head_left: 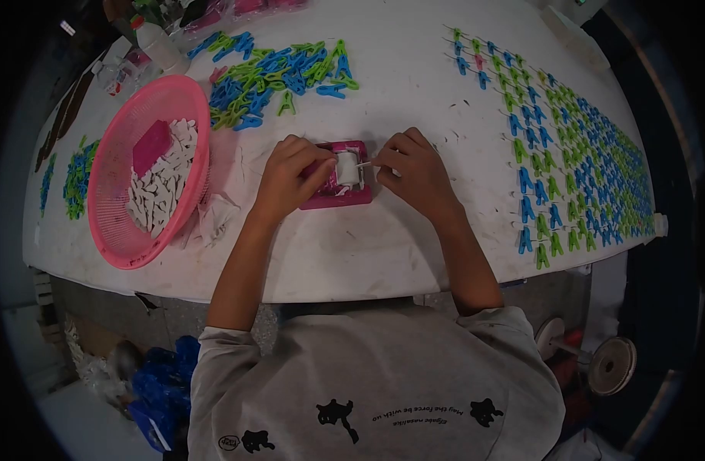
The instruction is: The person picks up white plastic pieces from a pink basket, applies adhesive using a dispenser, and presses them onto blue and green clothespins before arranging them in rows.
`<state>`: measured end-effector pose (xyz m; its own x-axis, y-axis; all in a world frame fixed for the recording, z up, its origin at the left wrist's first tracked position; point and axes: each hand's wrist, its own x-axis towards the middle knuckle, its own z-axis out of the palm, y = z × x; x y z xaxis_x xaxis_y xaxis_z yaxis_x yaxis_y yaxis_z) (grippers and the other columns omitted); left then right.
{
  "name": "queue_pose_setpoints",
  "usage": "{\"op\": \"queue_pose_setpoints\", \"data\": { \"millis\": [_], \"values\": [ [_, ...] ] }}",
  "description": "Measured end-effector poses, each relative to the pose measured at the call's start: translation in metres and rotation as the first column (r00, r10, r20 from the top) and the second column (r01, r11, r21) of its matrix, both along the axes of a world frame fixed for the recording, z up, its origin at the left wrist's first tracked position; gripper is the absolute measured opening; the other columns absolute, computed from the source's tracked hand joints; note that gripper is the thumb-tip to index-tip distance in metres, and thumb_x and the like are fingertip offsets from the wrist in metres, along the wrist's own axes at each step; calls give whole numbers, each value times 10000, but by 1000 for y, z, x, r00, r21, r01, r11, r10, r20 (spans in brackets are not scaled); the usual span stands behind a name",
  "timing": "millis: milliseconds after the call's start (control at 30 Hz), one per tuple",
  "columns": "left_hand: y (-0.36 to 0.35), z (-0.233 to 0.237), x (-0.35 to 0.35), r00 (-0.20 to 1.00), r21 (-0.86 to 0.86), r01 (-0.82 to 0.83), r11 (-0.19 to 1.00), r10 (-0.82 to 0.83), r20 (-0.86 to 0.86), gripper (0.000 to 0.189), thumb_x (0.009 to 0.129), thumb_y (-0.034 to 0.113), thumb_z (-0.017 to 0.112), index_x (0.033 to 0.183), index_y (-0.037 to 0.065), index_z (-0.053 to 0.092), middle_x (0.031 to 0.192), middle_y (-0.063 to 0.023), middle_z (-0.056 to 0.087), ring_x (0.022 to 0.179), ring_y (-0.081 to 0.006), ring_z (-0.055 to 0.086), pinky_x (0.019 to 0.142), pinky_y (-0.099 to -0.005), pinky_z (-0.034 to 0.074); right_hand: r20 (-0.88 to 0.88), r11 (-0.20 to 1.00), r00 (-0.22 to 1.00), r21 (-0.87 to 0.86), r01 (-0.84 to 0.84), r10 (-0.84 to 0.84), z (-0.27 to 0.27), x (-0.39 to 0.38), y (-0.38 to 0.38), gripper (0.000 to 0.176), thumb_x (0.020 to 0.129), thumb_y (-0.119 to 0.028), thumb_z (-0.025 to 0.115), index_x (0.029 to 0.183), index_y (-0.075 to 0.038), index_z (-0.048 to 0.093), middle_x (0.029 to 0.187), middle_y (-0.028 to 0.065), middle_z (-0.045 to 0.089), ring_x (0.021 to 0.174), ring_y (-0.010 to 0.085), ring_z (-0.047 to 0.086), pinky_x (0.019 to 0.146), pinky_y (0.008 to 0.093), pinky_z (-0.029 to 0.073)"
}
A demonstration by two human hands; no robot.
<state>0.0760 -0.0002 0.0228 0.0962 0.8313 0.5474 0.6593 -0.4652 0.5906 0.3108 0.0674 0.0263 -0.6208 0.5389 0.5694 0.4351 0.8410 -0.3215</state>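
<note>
In front of me on the table lies a small pink tray (345,200) with a white, rounded block (348,170) in it. My right hand (410,165) is at the tray's right side. Its fingers are closed in a pinch on a thin white stick (365,164), whose other end points at the white block. Over the tray's left edge, my left hand (295,170) has its thumb and fingers bent together close to the block. Whatever those fingers hold, if anything, is too small to make out.
A pink basket (104,196) of white pieces stands at left. Behind the tray is a heap of blue and green clothespins (283,77). Many clothespins (590,169) lie in rows at right. Bottles (159,48) stand at the back left. The white table's (337,269) front edge is near my body.
</note>
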Motion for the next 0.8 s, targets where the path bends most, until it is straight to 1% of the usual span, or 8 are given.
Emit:
{"op": "queue_pose_setpoints", "data": {
  "millis": [167,233,400,600,667,767,800],
  "values": [
    [0,0,0,1000,0,-1,1000,1,-5,86,828,109,732,887,48,720,792,-78,634,781,-249,579,730,-353,465,8,1000,1000,-8,-6,6,0,2,1,215,642,-63,776,822,-126,676,843,13,597,866,206,561,748,340,520],
    [0,0,-1,1000,26,13,1000,-12,-19,97,824,88,737,908,51,705,801,-85,622,780,-241,574,696,-337,467,11,1000,1000,-6,-4,4,-1,2,1,215,644,-64,777,824,-127,676,844,13,597,865,206,561,748,340,520],
    [0,0,-1,1000,29,17,999,-17,-21,96,825,87,736,910,54,707,810,-84,628,782,-240,575,699,-335,468,8,1000,1000,-29,1,-1,2,2,0,201,656,-66,776,819,-120,672,848,12,597,864,210,563,751,346,516],
    [-1,1,-1,999,30,33,999,-33,-8,97,824,76,734,914,51,707,823,-83,636,790,-236,580,707,-333,469,-37,999,999,-43,12,-14,9,1,-2,167,672,-56,757,804,-101,663,853,13,597,867,220,565,764,354,513],
    [-2,2,1,999,36,36,999,-36,-1,100,822,70,734,915,49,707,827,-84,638,793,-236,582,710,-333,469,-62,1000,998,-16,-17,16,8,-2,-4,166,669,-50,750,804,-93,663,858,23,598,865,227,565,765,355,513],
    [-2,2,4,999,78,26,997,-29,32,118,787,66,754,900,62,721,836,-60,655,796,-244,579,726,-350,467,-83,998,995,17,-61,62,7,-7,-8,175,660,-49,749,805,-87,658,862,37,594,862,235,564,766,355,512],
    [-2,2,4,997,110,69,992,-72,24,148,766,42,764,905,62,716,839,-62,644,805,-240,575,718,-346,469,-85,998,994,26,-60,62,6,-9,-9,175,660,-49,749,805,-87,658,862,37,594,862,235,564,766,355,512]
  ]
}}
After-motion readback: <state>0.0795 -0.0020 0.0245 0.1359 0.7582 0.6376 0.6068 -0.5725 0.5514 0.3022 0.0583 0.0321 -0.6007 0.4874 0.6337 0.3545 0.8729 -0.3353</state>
